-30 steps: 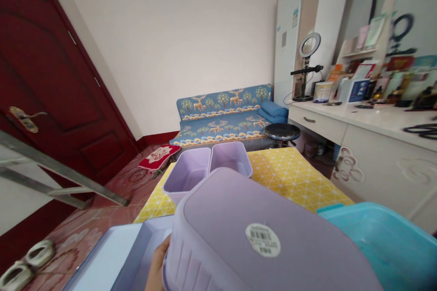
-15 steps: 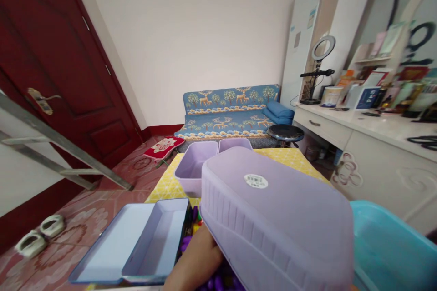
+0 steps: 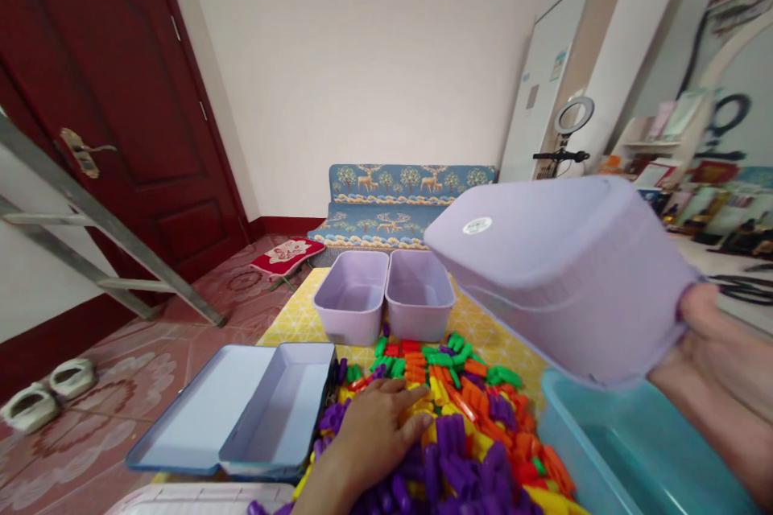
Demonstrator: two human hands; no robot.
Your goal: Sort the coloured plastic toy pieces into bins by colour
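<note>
Lilac bin (image 3: 555, 273) in the head view hangs tilted, gripped at the edge by the right hand (image 3: 713, 346), above the blue tub's rim (image 3: 628, 451). Lower down, the left hand (image 3: 380, 422) rests, fingers loosely spread, on colourful plastic pieces (image 3: 471, 451) heaped on the table (image 3: 293, 318).

Soft, muted light leaves faint shadows. Blur smears the lifted lilac bin (image 3: 561, 278) and bottles (image 3: 704, 209) toward three o'clock; wide-angle distortion tilts the door (image 3: 121, 109) at ten o'clock.
</note>
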